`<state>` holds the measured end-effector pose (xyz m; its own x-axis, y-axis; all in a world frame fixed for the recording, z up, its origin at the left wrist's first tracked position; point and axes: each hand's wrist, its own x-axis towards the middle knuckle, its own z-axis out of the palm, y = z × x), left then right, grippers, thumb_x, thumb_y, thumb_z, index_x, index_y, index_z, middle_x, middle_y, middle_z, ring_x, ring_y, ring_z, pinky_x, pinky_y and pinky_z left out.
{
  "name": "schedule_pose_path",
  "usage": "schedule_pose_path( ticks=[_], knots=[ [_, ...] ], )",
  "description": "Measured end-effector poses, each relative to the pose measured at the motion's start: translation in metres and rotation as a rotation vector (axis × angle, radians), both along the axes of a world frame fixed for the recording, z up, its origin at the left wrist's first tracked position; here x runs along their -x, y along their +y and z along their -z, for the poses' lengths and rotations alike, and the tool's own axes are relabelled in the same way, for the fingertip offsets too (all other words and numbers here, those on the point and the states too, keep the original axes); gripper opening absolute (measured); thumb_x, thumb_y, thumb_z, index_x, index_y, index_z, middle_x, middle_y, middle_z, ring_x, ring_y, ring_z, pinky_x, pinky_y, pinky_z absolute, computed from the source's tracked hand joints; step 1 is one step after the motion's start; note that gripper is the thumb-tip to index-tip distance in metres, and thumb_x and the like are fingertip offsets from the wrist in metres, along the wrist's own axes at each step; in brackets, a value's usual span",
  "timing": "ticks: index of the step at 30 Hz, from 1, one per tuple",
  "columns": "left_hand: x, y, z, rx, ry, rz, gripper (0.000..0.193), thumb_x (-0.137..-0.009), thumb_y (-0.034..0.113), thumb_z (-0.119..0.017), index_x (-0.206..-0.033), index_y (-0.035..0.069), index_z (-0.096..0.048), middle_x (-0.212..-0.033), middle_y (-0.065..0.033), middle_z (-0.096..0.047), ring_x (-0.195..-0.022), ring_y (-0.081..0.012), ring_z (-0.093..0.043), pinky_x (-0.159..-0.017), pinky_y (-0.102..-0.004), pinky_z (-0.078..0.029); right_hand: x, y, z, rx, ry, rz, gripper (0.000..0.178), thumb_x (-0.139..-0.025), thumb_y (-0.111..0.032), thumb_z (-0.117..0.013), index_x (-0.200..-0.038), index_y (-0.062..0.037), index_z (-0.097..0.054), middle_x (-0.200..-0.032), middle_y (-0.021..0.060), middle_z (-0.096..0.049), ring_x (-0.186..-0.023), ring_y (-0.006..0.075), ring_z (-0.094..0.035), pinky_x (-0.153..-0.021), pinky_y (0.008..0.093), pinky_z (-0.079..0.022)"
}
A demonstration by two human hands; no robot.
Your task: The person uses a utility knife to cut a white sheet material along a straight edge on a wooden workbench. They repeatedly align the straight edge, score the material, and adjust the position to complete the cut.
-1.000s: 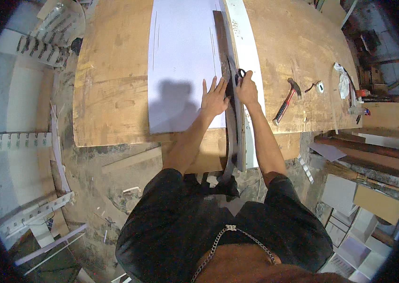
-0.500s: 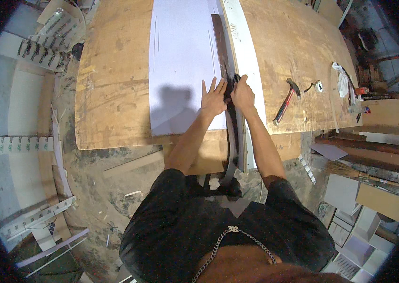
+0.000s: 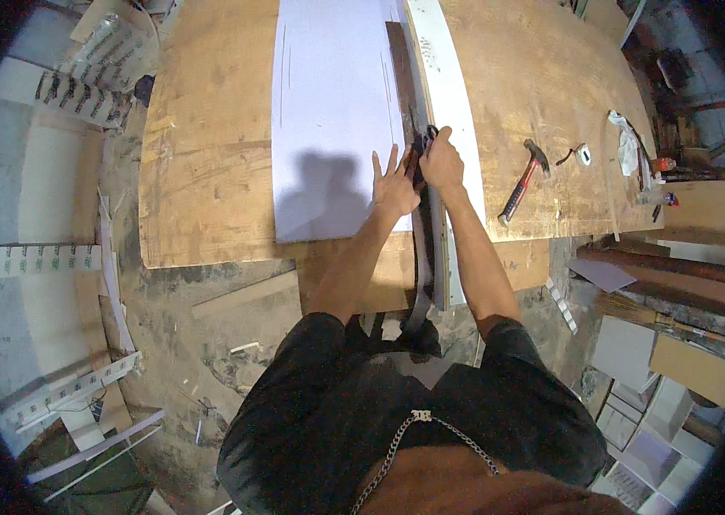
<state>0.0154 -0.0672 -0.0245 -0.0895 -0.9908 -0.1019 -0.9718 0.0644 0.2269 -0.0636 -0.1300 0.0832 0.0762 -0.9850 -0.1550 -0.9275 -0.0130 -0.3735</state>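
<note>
A pale lilac-white panel (image 3: 337, 112) lies lengthwise on the wooden table. Along its right edge runs a flat dark strip (image 3: 403, 69), which continues toward me as a loose dark band (image 3: 423, 283) hanging past the near end. My left hand (image 3: 397, 190) rests palm down with its fingers spread, over the panel's edge and touching the dark strip. Close beside it, my right hand (image 3: 443, 163) is closed around a small black object (image 3: 431, 134) at the strip; its kind is mostly hidden by the fingers. A white board (image 3: 442, 77) lies right of the strip, under my right forearm.
On the table (image 3: 543, 77) to the right lie a red-handled hammer (image 3: 523, 184), a tape measure (image 3: 583, 155) and a whitish crumpled wrapper (image 3: 623, 142). Boards and a broom (image 3: 680, 326) are on the right side. Debris and offcuts lie on the floor (image 3: 182, 335).
My left hand has shifted slightly right, closer to my right hand, with its fingers more spread. My right hand has edged a little farther along the strip.
</note>
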Motion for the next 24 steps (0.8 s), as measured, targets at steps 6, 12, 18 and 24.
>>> schedule_pose_path(
  ticks=[6, 12, 18, 24],
  knots=[
    [0.011, 0.004, 0.007, 0.159, 0.014, -0.062, 0.075, -0.088, 0.034, -0.055, -0.152, 0.004, -0.031, -0.161, -0.0125, -0.024, -0.150, -0.0322, -0.015, -0.115, -0.0684, 0.000, 0.006, 0.002, 0.011, 0.035, 0.026, -0.027, 0.046, -0.085, -0.017, -0.062, -0.114, 0.0089, -0.038, -0.096, 0.0310, -0.066, -0.089, 0.0452, -0.068, -0.079, 0.0517, -0.054],
    [0.045, 0.124, -0.001, 0.315, 0.653, -0.154, 0.064, -0.089, 0.019, -0.062, -0.140, -0.010, -0.038, -0.138, -0.0270, -0.050, -0.130, -0.0409, -0.046, -0.113, -0.0510, -0.031, 0.008, -0.008, 0.006, 0.026, 0.107, -0.133, 0.045, -0.082, -0.014, -0.062, -0.114, 0.0084, -0.039, -0.093, 0.0306, -0.067, -0.088, 0.0437, -0.069, -0.077, 0.0514, -0.055],
    [0.078, 0.208, -0.015, -0.004, 1.276, -0.540, 0.067, -0.092, 0.014, -0.060, -0.149, 0.000, -0.027, -0.119, -0.0270, -0.061, -0.100, -0.0440, -0.064, -0.090, -0.0459, -0.051, 0.007, -0.003, 0.015, 0.029, 0.124, -0.153, 0.051, -0.082, -0.016, -0.066, -0.118, 0.0081, -0.038, -0.093, 0.0286, -0.068, -0.087, 0.0424, -0.069, -0.077, 0.0501, -0.056],
    [0.088, 0.173, 0.004, 0.178, 0.954, -0.482, 0.064, -0.093, 0.007, -0.055, -0.150, 0.000, -0.026, -0.101, -0.0289, -0.065, -0.090, -0.0449, -0.064, -0.079, -0.0473, -0.052, 0.011, -0.006, 0.008, 0.014, 0.125, -0.093, 0.051, -0.082, -0.014, -0.065, -0.118, 0.0078, -0.036, -0.094, 0.0284, -0.067, -0.088, 0.0437, -0.068, -0.077, 0.0496, -0.055]
  ],
)
